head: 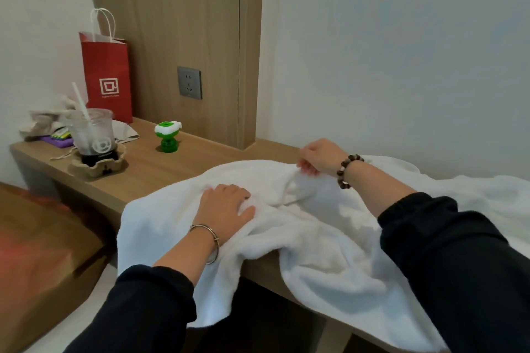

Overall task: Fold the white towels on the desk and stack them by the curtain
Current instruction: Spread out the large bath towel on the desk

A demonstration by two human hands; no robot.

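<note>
step in hand: the first fold, early stage. one white towel (315,241) lay crumpled across the desk (160,172), its near edge hanging over the front lip. nothing folded or stacked in view.

left grip (226,205) was wide: palm down, fingers spread flat on the towel, pinning it to the desk. right grip (317,159) was narrow, fingertips pinching a towel edge near the back of the desk and lifting it slightly off the surface.

next move, my read: the pinched edge wanted pulling out taut and the cloth flattening before any fold, with the left palm as anchor. the overhanging part would need drawing up onto the desk, or it drags the fold crooked. terry cloth is limp, so corners have to be found by feel.

to the left on the desk, well apart from the towel: a green plug-in repellent (167,135), a plastic cup with straw (90,132) in a pulp carrier, and a red paper bag (107,74) against the wood panel.

hard to tell:
- more white cloth (473,192) ran off to the right. second towel or the same one, can't say. the right sleeve covered the join.
- no curtain in frame, so the stacking spot was unknown.
- towel corners were buried in the folds.
- the left thumb was partly sunk in a crease.
- a brown shape at lower left was too blurred to name.
</note>
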